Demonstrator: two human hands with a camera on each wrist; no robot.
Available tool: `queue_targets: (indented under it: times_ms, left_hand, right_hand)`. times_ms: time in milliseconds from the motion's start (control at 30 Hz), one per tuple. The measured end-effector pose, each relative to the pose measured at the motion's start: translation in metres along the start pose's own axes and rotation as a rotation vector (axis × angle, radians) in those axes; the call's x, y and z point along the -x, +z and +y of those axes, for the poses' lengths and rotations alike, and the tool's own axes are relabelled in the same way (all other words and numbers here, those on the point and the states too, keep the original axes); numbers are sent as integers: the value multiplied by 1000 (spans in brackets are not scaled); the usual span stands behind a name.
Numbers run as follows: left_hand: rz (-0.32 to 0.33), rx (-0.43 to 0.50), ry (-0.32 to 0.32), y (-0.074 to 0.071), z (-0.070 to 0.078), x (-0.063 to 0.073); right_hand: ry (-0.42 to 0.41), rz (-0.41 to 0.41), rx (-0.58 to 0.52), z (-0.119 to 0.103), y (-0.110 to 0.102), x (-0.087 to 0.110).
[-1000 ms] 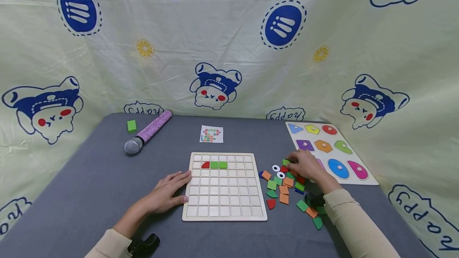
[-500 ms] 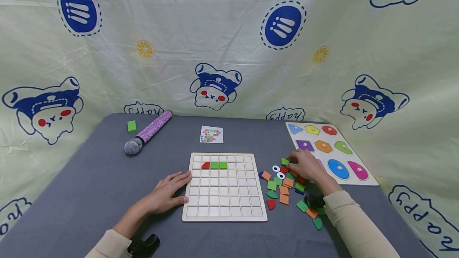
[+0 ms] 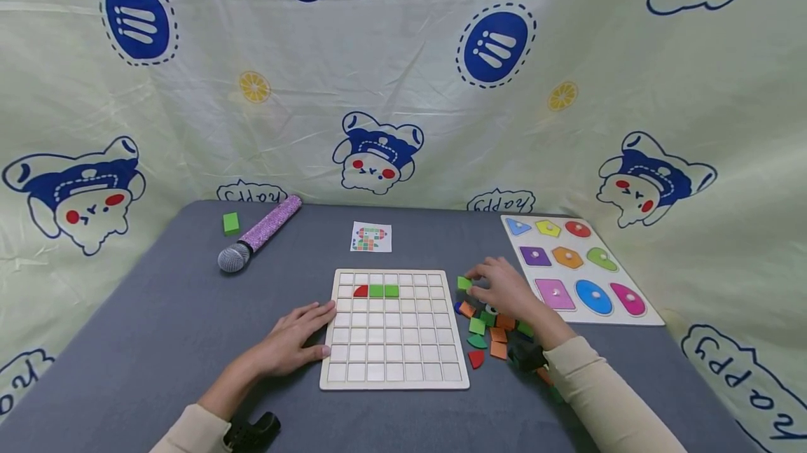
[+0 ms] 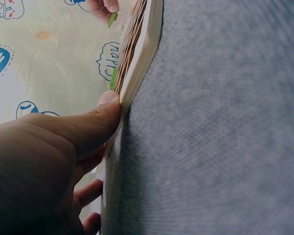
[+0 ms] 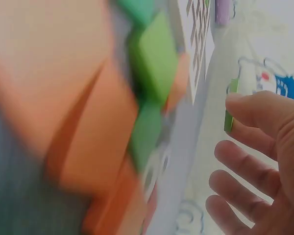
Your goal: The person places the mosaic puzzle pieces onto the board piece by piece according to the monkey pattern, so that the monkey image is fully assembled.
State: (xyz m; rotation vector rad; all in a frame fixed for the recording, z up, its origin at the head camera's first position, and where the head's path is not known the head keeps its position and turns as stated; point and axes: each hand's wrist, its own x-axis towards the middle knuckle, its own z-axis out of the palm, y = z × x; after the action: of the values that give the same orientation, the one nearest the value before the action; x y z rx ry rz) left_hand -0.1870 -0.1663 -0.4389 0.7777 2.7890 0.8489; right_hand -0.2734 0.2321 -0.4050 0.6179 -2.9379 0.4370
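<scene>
My right hand (image 3: 506,290) pinches a light green square tile (image 3: 463,283) between thumb and index finger, just off the board's upper right corner. In the right wrist view that tile (image 5: 229,121) shows edge-on, the other fingers loosely bent. My left hand (image 3: 295,339) rests along the left edge of the wooden grid board (image 3: 403,336), fingers fairly straight. Its thumb (image 4: 100,122) touches the rim in the left wrist view. A red rounded tile (image 3: 361,291) and two green square tiles (image 3: 384,290) sit side by side in the board's second row.
Beneath the right forearm lies a loose heap of orange, green, red and blue tiles (image 3: 498,335), partly hidden. A shape puzzle board (image 3: 539,283) stands at the right. A small pattern card (image 3: 370,237), a glittery microphone (image 3: 265,229) and a green block (image 3: 230,223) lie toward the back.
The right hand has moved left from the far end of the heap toward the board, carrying the green square tile. My left hand has stayed on the board's edge.
</scene>
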Motion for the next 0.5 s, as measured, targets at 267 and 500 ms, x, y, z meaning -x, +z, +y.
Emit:
queue_targets:
  times_ms: [267, 500]
  left_hand:
    - [-1, -1, -2, 1, 0, 0]
    - [2, 1, 2, 0, 0, 0]
  right_hand:
    - [-105, -30, 6, -37, 11, -9]
    - [-118, -87, -16, -61, 20, -20]
